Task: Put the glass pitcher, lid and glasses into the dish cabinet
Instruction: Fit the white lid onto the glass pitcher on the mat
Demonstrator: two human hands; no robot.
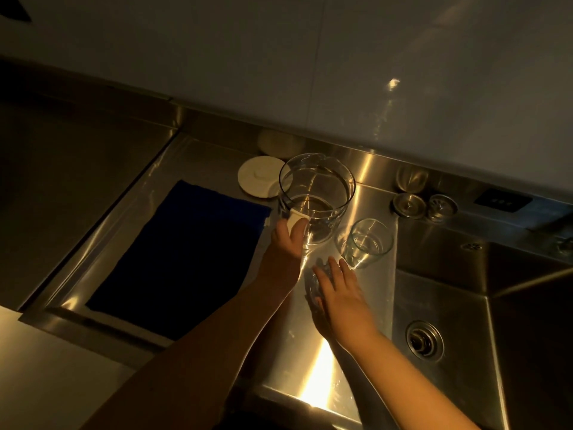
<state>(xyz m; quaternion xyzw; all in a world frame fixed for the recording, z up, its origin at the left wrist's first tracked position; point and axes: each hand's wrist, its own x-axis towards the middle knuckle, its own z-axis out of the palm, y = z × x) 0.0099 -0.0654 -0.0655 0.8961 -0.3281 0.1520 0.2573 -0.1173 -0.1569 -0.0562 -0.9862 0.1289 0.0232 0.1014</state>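
Observation:
A clear glass pitcher (316, 193) stands on the steel counter, and my left hand (288, 240) grips its white handle at the near side. Just behind it to the left lies a round white lid (257, 176), flat on the counter. One empty glass (367, 242) stands to the right of the pitcher, near the sink's edge. My right hand (336, 290) is wrapped over a second glass (314, 283), which sits low on the counter and is mostly hidden by my fingers.
A dark blue cloth (179, 259) lies on the counter to the left. The steel sink (465, 305) with its drain (424, 338) lies to the right. Two metal strainers (424, 206) rest behind the sink. White wall panels rise behind the counter.

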